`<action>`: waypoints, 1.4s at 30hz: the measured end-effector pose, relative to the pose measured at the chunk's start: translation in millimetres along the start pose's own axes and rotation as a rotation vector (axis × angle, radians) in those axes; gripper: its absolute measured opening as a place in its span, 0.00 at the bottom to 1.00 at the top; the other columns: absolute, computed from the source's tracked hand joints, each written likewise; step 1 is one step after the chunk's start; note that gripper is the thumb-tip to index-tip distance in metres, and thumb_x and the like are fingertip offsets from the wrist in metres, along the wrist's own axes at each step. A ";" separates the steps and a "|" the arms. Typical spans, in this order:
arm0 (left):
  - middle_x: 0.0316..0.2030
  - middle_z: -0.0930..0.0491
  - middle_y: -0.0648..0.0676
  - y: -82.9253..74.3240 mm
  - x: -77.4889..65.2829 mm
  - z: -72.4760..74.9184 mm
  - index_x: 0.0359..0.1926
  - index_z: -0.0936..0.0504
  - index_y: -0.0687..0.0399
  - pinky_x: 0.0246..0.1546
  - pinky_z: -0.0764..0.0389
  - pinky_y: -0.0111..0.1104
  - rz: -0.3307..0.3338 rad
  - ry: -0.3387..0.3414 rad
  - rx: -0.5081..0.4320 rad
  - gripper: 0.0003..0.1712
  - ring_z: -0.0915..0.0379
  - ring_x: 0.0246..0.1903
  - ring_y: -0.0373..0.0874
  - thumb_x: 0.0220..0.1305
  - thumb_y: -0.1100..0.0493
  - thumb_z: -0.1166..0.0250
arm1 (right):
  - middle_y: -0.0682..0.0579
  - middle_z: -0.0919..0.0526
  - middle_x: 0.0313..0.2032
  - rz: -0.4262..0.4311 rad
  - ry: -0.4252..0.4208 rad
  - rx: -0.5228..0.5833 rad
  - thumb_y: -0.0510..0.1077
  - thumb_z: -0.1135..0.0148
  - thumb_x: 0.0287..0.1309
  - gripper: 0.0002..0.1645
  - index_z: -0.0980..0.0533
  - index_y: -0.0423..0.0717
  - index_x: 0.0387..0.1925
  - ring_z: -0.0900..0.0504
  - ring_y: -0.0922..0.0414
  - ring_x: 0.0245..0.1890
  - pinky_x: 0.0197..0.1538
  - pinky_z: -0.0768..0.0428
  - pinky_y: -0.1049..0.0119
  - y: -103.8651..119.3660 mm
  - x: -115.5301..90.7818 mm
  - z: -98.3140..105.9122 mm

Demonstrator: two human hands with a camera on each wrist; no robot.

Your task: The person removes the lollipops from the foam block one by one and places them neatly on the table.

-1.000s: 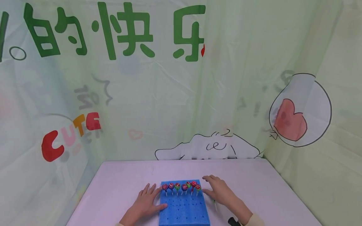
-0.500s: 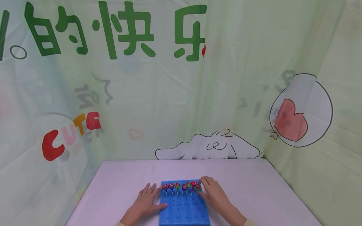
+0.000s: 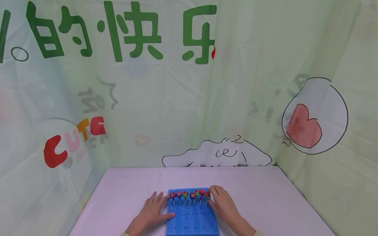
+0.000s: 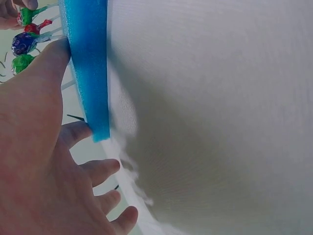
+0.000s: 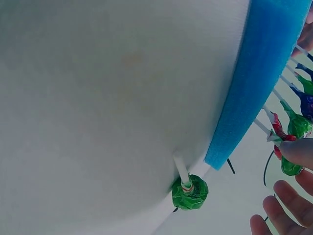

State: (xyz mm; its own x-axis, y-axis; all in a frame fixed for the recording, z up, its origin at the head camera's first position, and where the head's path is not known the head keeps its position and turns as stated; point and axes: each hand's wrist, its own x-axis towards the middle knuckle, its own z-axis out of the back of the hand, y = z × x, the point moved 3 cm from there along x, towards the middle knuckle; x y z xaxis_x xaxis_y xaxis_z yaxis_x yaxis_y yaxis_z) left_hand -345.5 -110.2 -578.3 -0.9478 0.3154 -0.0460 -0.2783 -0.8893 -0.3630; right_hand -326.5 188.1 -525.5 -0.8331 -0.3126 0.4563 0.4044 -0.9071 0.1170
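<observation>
Several wrapped lollipops (image 3: 185,193) stand in a row along the far side of a blue foam block (image 3: 190,223), their white sticks in its holes. At the right end of the row, my right hand (image 3: 225,205) pinches a green-and-red lollipop (image 3: 207,195) by its candy head between thumb and fingers. The thumb (image 5: 298,151) overlaps that wrapper in the right wrist view. On the other side, my left hand (image 3: 152,211) lies with spread fingers along the block's left edge. Its thumb (image 4: 54,56) and index fingertip (image 4: 78,132) touch the foam.
A loose green lollipop (image 5: 190,193) lies on the table beside the block's right side; in the head view the right hand hides it. More punched holes (image 3: 189,213) cover the block's nearer part. The pale table (image 3: 133,178) ends at a printed curtain (image 3: 177,114).
My right hand has moved left from beside the block onto the end lollipop, which has shifted slightly right. The arm now covers the loose lollipop and a dark object. My left hand stays put.
</observation>
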 end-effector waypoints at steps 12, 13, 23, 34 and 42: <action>0.74 0.38 0.64 -2.2 1.7 1.9 0.73 0.32 0.48 0.69 0.45 0.68 0.004 0.014 -0.015 0.54 0.53 0.76 0.69 0.55 0.20 0.41 | 0.59 0.20 0.46 0.000 -0.021 0.015 0.46 0.24 0.54 0.21 0.24 0.54 0.47 0.22 0.60 0.49 0.51 0.19 0.59 1.7 2.0 7.4; 0.74 0.38 0.64 -1.9 1.9 1.4 0.73 0.32 0.48 0.70 0.46 0.68 0.006 0.019 -0.016 0.54 0.53 0.76 0.69 0.55 0.20 0.41 | 0.59 0.20 0.45 -0.004 -0.022 0.019 0.46 0.24 0.54 0.21 0.24 0.54 0.47 0.22 0.60 0.49 0.51 0.19 0.58 1.9 2.6 8.3; 0.74 0.37 0.63 -0.2 3.7 0.6 0.73 0.32 0.48 0.70 0.46 0.67 0.007 0.008 -0.002 0.55 0.53 0.76 0.69 0.54 0.19 0.42 | 0.58 0.18 0.46 -0.048 -0.048 0.083 0.44 0.22 0.52 0.22 0.23 0.55 0.46 0.20 0.57 0.50 0.55 0.18 0.57 0.9 12.0 22.4; 0.73 0.36 0.63 -1.0 2.0 -2.2 0.73 0.32 0.48 0.69 0.45 0.68 0.005 0.017 -0.003 0.55 0.52 0.75 0.70 0.54 0.19 0.42 | 0.59 0.15 0.39 -0.107 0.183 0.335 0.40 0.25 0.54 0.16 0.22 0.54 0.42 0.18 0.58 0.43 0.47 0.16 0.58 -5.9 18.7 35.2; 0.74 0.37 0.63 -0.3 0.6 -1.7 0.73 0.33 0.48 0.69 0.45 0.67 0.009 0.007 -0.005 0.55 0.52 0.75 0.69 0.54 0.19 0.42 | 0.52 0.15 0.38 -0.120 0.416 0.614 0.41 0.28 0.57 0.14 0.22 0.44 0.43 0.18 0.54 0.41 0.44 0.16 0.60 -19.4 19.4 33.4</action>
State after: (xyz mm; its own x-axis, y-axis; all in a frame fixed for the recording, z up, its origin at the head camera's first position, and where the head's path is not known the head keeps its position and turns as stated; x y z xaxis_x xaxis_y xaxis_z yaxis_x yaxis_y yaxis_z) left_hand -345.7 -109.2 -579.8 -0.9492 0.3099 -0.0554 -0.2693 -0.8904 -0.3669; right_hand -338.0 209.0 -489.5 -0.9093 -0.4128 0.0530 0.3384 -0.6591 0.6716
